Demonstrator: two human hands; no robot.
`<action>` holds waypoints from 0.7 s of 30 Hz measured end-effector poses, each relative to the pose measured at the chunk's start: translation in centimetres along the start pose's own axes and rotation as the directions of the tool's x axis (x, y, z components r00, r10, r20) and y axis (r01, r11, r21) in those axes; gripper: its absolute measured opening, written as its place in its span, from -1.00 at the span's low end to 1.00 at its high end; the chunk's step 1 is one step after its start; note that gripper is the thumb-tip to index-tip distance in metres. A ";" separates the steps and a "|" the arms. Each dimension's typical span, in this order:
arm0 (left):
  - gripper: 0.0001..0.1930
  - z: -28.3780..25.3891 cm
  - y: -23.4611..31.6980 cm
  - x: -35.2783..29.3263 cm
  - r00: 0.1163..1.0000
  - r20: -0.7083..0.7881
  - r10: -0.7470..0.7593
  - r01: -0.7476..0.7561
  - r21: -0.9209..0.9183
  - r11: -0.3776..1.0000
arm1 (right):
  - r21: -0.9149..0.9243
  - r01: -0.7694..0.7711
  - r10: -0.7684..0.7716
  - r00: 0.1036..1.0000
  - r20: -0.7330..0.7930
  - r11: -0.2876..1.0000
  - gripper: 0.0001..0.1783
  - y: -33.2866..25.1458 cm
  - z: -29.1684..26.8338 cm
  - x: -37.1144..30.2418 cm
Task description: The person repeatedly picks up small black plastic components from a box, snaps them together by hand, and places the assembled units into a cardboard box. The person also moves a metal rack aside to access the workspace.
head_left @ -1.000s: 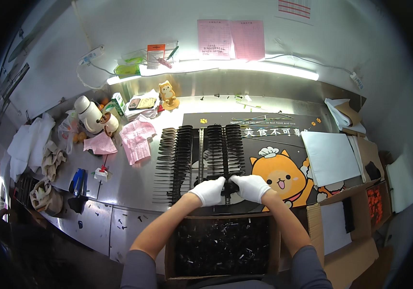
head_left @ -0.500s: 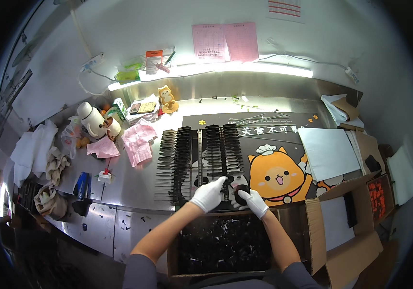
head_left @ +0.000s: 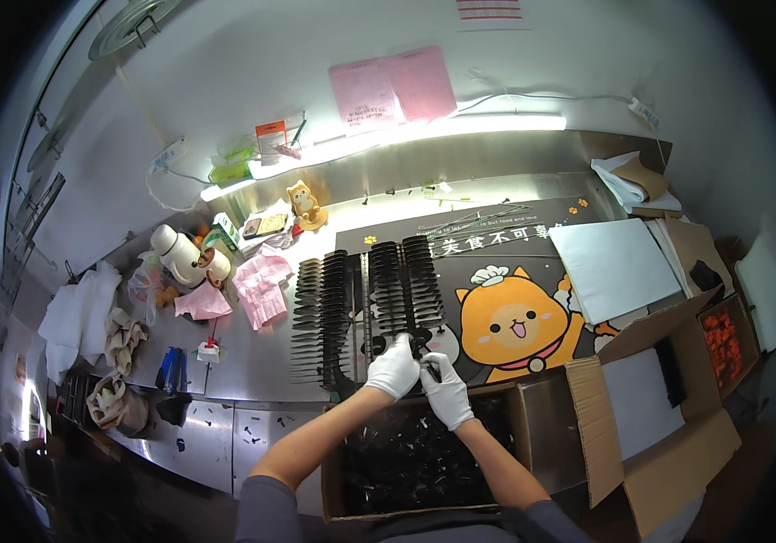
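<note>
Both of my hands wear white gloves and meet at the near end of a rack (head_left: 365,308) that carries long rows of thin black pieces (head_left: 388,281). My left hand (head_left: 393,371) is closed at the end of the right-hand rows, and what its fingertips pinch is hidden. Close beside it, my right hand (head_left: 448,395) has its fingers bent around a small black piece (head_left: 430,368), whose shape is mostly covered. Just below my hands stands an open carton (head_left: 516,425) full of loose, shiny black pieces.
A dark mat with a cartoon cat (head_left: 519,330) lies under the rack. To the right are a pale sheet (head_left: 614,267), an open cardboard box (head_left: 596,434) and a box of orange-red pieces (head_left: 727,339). Pink cloth (head_left: 263,288), a white flask (head_left: 175,252) and blue-handled tools (head_left: 171,369) are left.
My right hand has come left to the rack beside my left hand, and the dark round thing in it no longer shows. The whole view has shifted and tilted slightly.
</note>
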State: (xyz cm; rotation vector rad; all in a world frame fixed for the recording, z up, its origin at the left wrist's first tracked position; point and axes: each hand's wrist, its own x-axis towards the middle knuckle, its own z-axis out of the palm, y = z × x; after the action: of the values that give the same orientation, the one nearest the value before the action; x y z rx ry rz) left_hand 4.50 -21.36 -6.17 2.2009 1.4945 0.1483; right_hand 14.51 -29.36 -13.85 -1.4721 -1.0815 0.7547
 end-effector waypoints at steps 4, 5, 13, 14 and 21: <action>-0.81 -2.4 -2.9 0.4 0.777 0.094 0.622 -0.595 0.433 0.677 | 0.044 -0.286 0.270 0.938 0.218 0.957 -0.68 -3.7 -1.6 0.8; -0.83 -2.2 -2.3 0.6 0.818 0.100 0.567 -0.548 0.435 0.714 | -0.056 -0.243 0.249 0.946 0.207 0.968 -0.65 -4.2 -2.0 1.0; -0.78 -4.9 -3.5 0.8 0.535 0.845 0.016 0.660 -0.430 0.617 | 0.171 -0.289 0.273 0.955 0.115 0.942 -0.80 0.7 -2.7 0.9; -0.78 -4.1 -4.0 0.4 0.547 0.835 0.061 0.719 -0.507 0.476 | 0.150 -0.080 0.076 0.997 0.028 0.986 -0.80 0.7 -2.7 1.1; -0.83 -5.8 -0.8 -2.7 0.808 0.515 0.286 0.467 -0.856 0.224 | 0.021 -0.075 0.073 0.994 0.081 0.997 -0.87 -3.1 -4.2 -1.0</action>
State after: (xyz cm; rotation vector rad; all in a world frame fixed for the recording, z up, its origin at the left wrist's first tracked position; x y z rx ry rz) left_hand 0.77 -21.67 -0.92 0.8771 0.7153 0.2508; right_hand 17.24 -32.04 -10.14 -1.4782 -1.0794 0.8829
